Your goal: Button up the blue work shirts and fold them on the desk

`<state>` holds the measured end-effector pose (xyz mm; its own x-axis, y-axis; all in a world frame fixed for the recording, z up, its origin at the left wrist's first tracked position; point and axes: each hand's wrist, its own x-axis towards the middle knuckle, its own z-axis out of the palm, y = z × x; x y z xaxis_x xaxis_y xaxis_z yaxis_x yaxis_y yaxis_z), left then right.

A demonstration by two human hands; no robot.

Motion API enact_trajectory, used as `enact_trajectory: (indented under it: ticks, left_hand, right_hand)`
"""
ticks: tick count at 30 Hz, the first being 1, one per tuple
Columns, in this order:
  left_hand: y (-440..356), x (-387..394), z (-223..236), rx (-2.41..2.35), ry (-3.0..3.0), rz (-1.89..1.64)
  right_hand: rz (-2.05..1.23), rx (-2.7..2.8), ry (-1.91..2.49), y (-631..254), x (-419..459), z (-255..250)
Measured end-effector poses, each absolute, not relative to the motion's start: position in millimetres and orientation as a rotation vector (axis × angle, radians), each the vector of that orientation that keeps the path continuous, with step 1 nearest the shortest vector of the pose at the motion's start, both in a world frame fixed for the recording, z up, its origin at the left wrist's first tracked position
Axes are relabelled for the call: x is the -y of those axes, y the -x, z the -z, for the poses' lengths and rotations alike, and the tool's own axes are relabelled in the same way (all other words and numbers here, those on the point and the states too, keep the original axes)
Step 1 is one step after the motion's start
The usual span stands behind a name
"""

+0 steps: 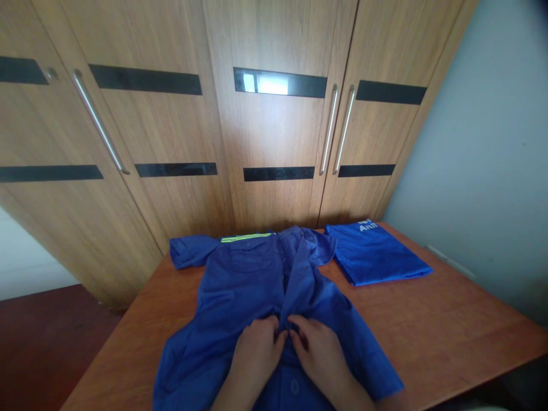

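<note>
Both grips, left hand [258, 344] and right hand [319, 346], pinch closed on the front of a blue short-sleeved work shirt [248, 285] laid near to far across the wooden surface [462, 337], left of a folded blue cloth [377, 255].

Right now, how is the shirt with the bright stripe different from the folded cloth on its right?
The shirt is spread out; the folded cloth is compact and flat.
The shirt is a duller blue; the folded cloth is brighter.
The shirt shows a yellow-green stripe; the folded cloth shows pale lettering.
The left hand and right hand touch the shirt; neither touches the folded cloth.
Both are blue and lie on the table.
</note>
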<state>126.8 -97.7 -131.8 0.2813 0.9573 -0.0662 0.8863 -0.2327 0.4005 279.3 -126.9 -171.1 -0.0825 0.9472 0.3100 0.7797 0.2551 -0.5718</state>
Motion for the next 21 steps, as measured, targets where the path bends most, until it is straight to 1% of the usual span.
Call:
enact_trajectory:
  ticks: [4, 7, 11, 13, 16, 21]
  left_hand:
    - [-119, 105, 122, -1.66, -2.273, -0.216]
    - [-118, 101, 102, -1.655, -2.324, -0.218]
    - [-133, 75, 65, -1.62, -2.408, -0.4]
    - [-144, 54, 55, -1.611, -2.441, -0.462]
    - [-160, 21, 60, -1.661, -2.425, -0.431]
    - [-168, -7, 101, -1.693, -2.345, -0.353]
  right_hand:
    - [-0.272, 2.056, 1.63, -286, 132, 162]
    - [-0.269, 2.133, 1.719, -294, 123, 140]
    - [-0.206, 2.04, 1.769, -294, 95, 97]
    - [-0.162, 2.018, 1.782, -289, 76, 82]
    - [-0.156, 2.035, 1.928, -282, 47, 79]
    - [-0.171, 1.963, 2.117, -285, 22, 109]
